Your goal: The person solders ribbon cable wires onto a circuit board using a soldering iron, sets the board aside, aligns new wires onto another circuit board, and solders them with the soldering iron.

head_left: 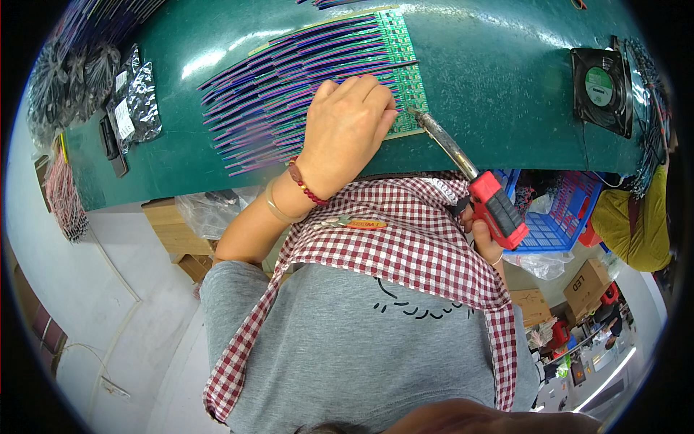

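A green circuit board panel (405,83) lies on the green work mat, with rows of purple, blue and black wires (282,79) running off its left side. My left hand (348,124) rests over the wires beside the board. Its fingers are curled and pressed together; whatever they pinch is hidden beneath them. In my right hand (478,233) is a soldering iron (499,210) with a red and black handle, gripped at the table's near edge. The iron's metal tip points up and left, reaching the lower right part of the board.
A black fan (602,90) stands at the right of the green table (499,94), near bundled wires. Black plastic bags (137,101) and wire bundles lie at the left. Below the table's edge are a blue basket (553,224) and cardboard boxes (585,286).
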### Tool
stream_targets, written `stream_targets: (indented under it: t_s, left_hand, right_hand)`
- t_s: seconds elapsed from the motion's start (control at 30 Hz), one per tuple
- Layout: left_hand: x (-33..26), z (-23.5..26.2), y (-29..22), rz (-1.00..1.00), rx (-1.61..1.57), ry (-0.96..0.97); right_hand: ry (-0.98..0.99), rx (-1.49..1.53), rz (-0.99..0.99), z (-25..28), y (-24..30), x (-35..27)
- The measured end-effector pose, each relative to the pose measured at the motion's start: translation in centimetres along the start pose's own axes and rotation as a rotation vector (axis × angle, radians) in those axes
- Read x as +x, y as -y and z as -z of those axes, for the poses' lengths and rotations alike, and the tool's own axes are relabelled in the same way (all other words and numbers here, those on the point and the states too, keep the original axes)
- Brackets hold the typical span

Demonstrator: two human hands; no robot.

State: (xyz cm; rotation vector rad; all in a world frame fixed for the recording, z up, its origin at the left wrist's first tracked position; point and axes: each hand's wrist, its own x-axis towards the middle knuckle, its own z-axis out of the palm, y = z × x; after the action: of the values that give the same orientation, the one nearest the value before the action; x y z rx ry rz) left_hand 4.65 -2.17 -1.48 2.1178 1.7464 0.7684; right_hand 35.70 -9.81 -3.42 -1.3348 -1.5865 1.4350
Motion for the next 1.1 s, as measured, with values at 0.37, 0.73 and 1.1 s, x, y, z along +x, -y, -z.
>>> stream_targets:
  t_s: [0.37,0.73,1.1]
  left_hand:
    - [-0.2,0.0,-0.1,0.020,0.006,-0.011]
    - [-0.2,0.5,-0.4,0.015,0.042,0.011]
    - [3.9,-1.0,0.3,0.046,0.159,-0.029]
  right_hand:
    - [-0.042,-0.002,0.048,-0.1,0.4,0.0]
    - [-0.074,0.010,0.052,-0.1,-0.1,0.1]
    - [-0.098,0.306,-0.015,-0.5,2.1,1.1]
